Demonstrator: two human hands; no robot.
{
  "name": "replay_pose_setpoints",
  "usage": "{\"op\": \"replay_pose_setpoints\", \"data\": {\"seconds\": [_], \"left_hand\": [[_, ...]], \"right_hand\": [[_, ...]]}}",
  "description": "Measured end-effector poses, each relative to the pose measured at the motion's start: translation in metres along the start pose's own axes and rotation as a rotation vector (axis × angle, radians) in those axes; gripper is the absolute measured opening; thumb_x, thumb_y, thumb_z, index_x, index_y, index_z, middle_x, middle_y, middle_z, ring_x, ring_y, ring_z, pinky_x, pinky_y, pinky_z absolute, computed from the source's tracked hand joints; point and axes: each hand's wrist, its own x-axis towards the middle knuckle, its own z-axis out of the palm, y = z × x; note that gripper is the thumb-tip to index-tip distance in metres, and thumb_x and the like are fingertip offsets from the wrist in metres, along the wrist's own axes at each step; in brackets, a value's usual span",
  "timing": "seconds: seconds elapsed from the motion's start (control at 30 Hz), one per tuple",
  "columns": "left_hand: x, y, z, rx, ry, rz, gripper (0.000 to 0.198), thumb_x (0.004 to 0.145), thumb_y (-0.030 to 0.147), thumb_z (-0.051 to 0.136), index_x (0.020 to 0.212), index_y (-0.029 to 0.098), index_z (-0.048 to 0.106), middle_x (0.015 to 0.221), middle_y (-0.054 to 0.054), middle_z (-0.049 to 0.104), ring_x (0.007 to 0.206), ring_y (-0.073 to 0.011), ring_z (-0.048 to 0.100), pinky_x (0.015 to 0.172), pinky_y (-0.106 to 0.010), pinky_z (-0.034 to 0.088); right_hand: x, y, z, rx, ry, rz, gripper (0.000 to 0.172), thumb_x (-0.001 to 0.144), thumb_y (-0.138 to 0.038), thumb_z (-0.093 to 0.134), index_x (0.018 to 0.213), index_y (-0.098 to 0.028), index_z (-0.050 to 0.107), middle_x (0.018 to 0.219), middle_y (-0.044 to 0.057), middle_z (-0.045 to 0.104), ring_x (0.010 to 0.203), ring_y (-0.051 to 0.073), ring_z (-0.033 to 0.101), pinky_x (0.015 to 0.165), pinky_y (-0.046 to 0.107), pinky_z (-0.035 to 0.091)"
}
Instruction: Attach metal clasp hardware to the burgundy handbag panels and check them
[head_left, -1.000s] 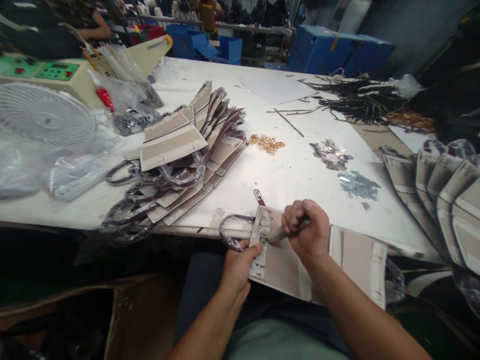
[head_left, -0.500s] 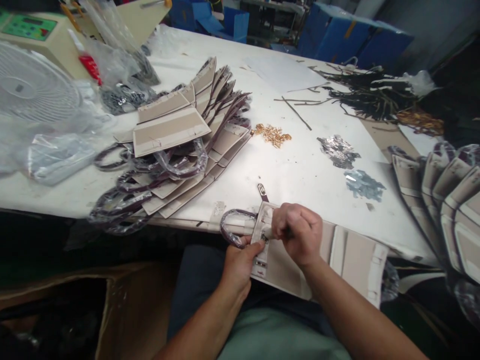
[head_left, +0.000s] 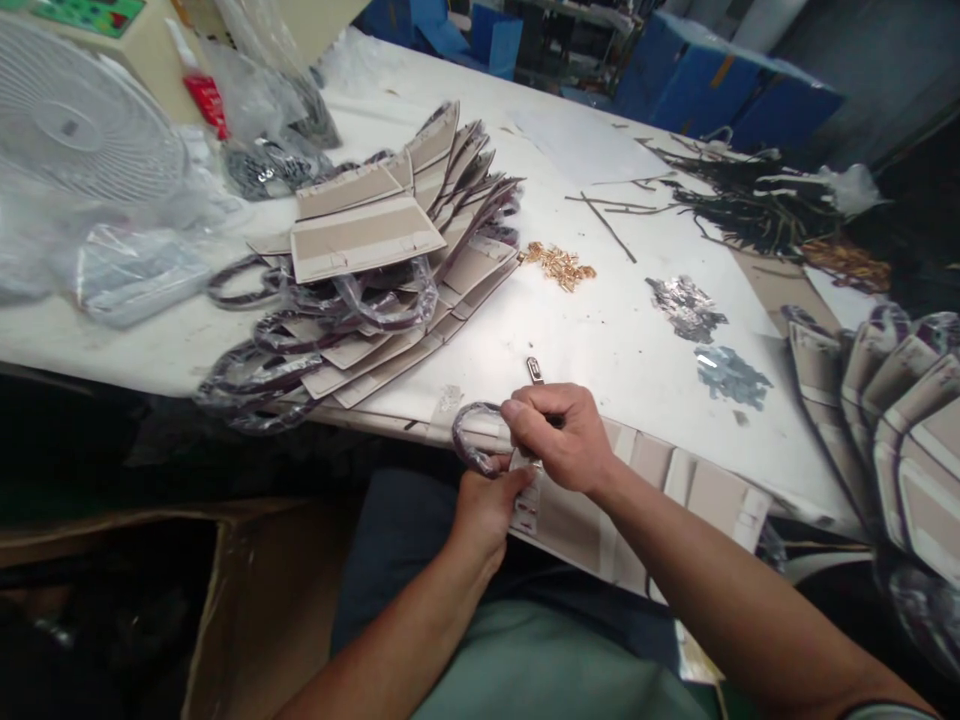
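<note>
A beige bag panel (head_left: 675,490) with a plastic-wrapped dark handle (head_left: 469,440) lies across the table's near edge and my lap. My left hand (head_left: 484,505) grips the panel's left end from below, near the handle. My right hand (head_left: 562,435) is closed over the same end, pinching at the flap; what its fingers hold is hidden. A small metal clasp (head_left: 534,370) lies on the table just beyond my right hand.
A fanned pile of like panels with wrapped handles (head_left: 375,290) covers the left middle of the white table (head_left: 615,340). Gold fittings (head_left: 561,265) and silver fittings (head_left: 686,308) lie in heaps. More panels (head_left: 892,410) stack at right. A fan guard (head_left: 75,130) sits at far left. A cardboard box (head_left: 247,600) stands below.
My right hand has slid left and up along the panel to its handle end, now covering the fitting seen earlier. The view has tilted down and closer to the table.
</note>
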Motion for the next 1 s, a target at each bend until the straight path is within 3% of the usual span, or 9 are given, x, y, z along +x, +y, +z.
{"op": "replay_pose_setpoints", "data": {"seconds": [0.17,0.37,0.5,0.63,0.73,0.8,0.83,0.93,1.0], "left_hand": [[-0.001,0.001,-0.001,0.023,0.013,-0.023,0.031,0.052,0.028,0.089,0.074,0.01,0.077,0.069,-0.009,0.074,0.059,-0.0209,0.066,0.06,-0.03,0.051],[0.002,0.0,-0.002,0.066,-0.001,-0.043,0.034,0.054,0.028,0.088,0.08,0.009,0.079,0.072,-0.01,0.076,0.059,-0.0202,0.067,0.059,-0.029,0.05],[0.002,0.0,-0.002,0.067,0.015,-0.049,0.037,0.05,0.028,0.09,0.079,0.009,0.079,0.071,-0.01,0.076,0.059,-0.0212,0.068,0.06,-0.029,0.051],[0.001,0.002,-0.003,0.086,0.003,-0.047,0.038,0.049,0.028,0.09,0.08,0.009,0.078,0.07,-0.01,0.076,0.059,-0.0209,0.068,0.06,-0.03,0.053],[0.0,0.003,-0.002,0.093,-0.001,-0.053,0.036,0.05,0.026,0.09,0.08,0.009,0.077,0.07,-0.01,0.076,0.058,-0.0209,0.069,0.06,-0.03,0.054],[-0.002,0.003,-0.001,0.091,0.004,-0.064,0.036,0.051,0.025,0.09,0.081,0.01,0.076,0.071,-0.01,0.076,0.059,-0.0212,0.069,0.06,-0.03,0.055],[-0.003,0.003,-0.001,0.088,0.005,-0.073,0.037,0.051,0.025,0.09,0.082,0.01,0.076,0.071,-0.01,0.076,0.06,-0.0216,0.07,0.061,-0.03,0.055],[-0.007,0.004,-0.005,0.112,-0.032,-0.094,0.044,0.052,0.028,0.092,0.088,0.009,0.075,0.075,-0.011,0.076,0.066,-0.0237,0.072,0.064,-0.03,0.055],[-0.013,0.008,-0.012,0.192,-0.031,-0.032,0.053,0.056,0.036,0.093,0.098,0.009,0.074,0.086,-0.012,0.077,0.075,-0.0258,0.073,0.065,-0.031,0.055]], "right_hand": [[-0.011,0.005,-0.013,0.109,0.081,-0.032,0.05,0.101,-0.038,0.06,0.054,-0.02,0.054,0.052,-0.001,0.051,0.049,0.013,0.044,0.049,0.028,0.033],[-0.025,0.013,-0.012,0.243,0.347,-0.093,0.052,0.1,-0.053,0.06,0.057,-0.024,0.055,0.053,0.0,0.049,0.046,0.016,0.044,0.046,0.031,0.035],[-0.038,0.023,-0.013,0.195,0.364,-0.034,0.052,0.099,-0.051,0.06,0.055,-0.023,0.053,0.052,0.0,0.049,0.047,0.015,0.046,0.048,0.03,0.036],[-0.043,0.015,-0.042,-0.011,0.371,0.172,0.049,0.098,-0.054,0.062,0.061,-0.021,0.058,0.052,-0.001,0.055,0.046,0.014,0.048,0.048,0.029,0.036],[-0.04,0.018,-0.062,-0.32,0.23,0.324,0.028,0.092,-0.043,0.072,0.076,-0.02,0.072,0.067,0.0,0.069,0.06,0.016,0.06,0.059,0.029,0.044],[-0.038,0.03,-0.066,-0.507,0.108,0.345,0.012,0.088,-0.033,0.075,0.091,-0.023,0.079,0.086,0.001,0.077,0.078,0.019,0.068,0.073,0.03,0.048],[-0.037,0.037,-0.065,-0.575,0.085,0.351,0.012,0.088,-0.03,0.074,0.096,-0.024,0.081,0.094,0.002,0.078,0.085,0.021,0.07,0.079,0.031,0.049],[-0.038,0.056,-0.058,-0.708,0.126,0.336,0.015,0.091,-0.027,0.071,0.102,-0.027,0.081,0.105,0.002,0.078,0.095,0.022,0.07,0.084,0.031,0.049],[-0.039,0.062,-0.056,-0.744,0.14,0.315,0.014,0.093,-0.029,0.07,0.102,-0.028,0.081,0.107,0.002,0.077,0.098,0.023,0.07,0.085,0.031,0.049]]}}
